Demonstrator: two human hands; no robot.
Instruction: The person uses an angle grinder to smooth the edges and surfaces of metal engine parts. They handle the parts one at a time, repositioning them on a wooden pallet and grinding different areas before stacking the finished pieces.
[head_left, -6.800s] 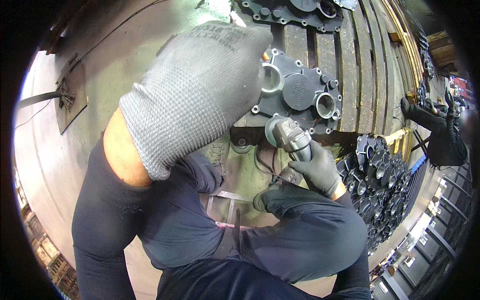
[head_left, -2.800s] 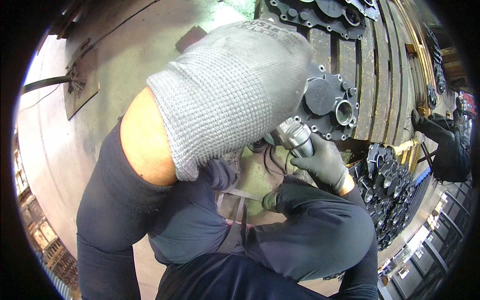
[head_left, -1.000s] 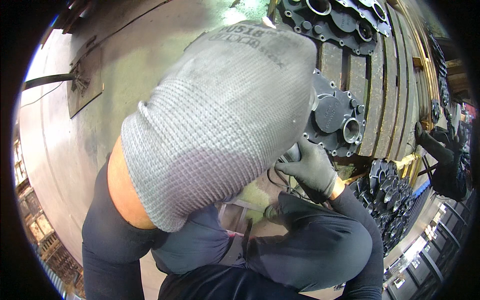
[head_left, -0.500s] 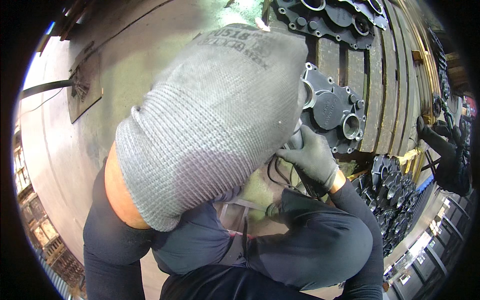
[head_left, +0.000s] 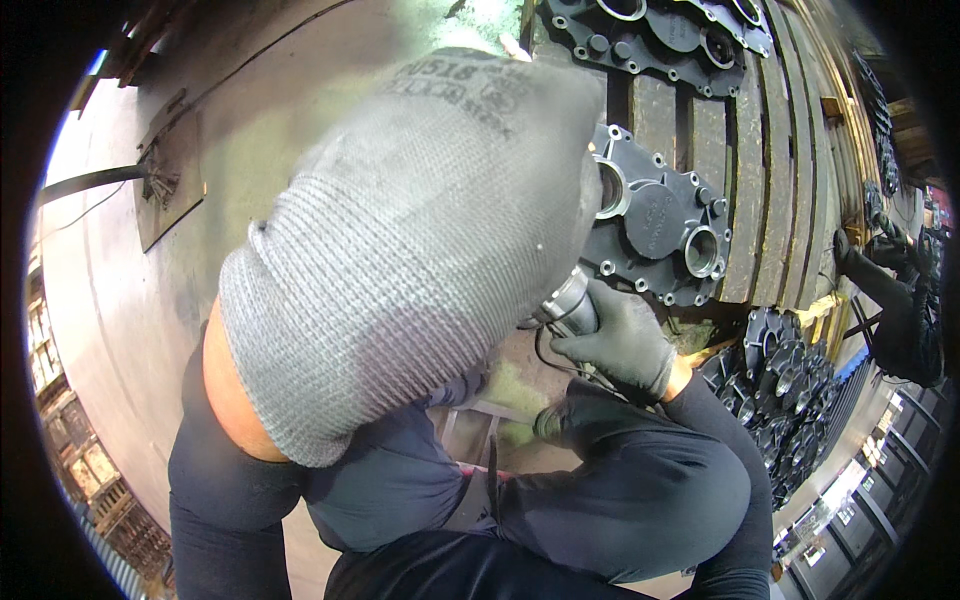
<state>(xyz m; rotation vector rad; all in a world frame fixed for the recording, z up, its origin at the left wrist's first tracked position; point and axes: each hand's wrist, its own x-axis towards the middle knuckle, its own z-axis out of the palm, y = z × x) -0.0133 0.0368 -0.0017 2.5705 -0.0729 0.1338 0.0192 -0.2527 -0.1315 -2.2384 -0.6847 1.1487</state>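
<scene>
My left hand (head_left: 420, 235), in a grey knit glove, looms large in the head view. Its fingers are hidden behind its own back, so what they hold cannot be seen. My right hand (head_left: 630, 340), in a dark grey glove, is closed around the silver-grey cylindrical body of a power tool (head_left: 573, 303). The tool's front end disappears behind the left glove. Just beyond both hands lies a dark metal housing cover (head_left: 655, 220) with bright machined bores and bolt holes along its rim. The left glove covers its left edge.
Wooden slats (head_left: 708, 150) carry the cover and another dark casting (head_left: 670, 40) farther off. Several more castings (head_left: 775, 390) are piled at the right. A cable (head_left: 545, 350) hangs below the tool. Another person (head_left: 900, 310) is at the far right.
My right hand and the tool have shifted slightly nearer to me, and more of the tool shows. The left glove has moved a little left, uncovering more of the cover.
</scene>
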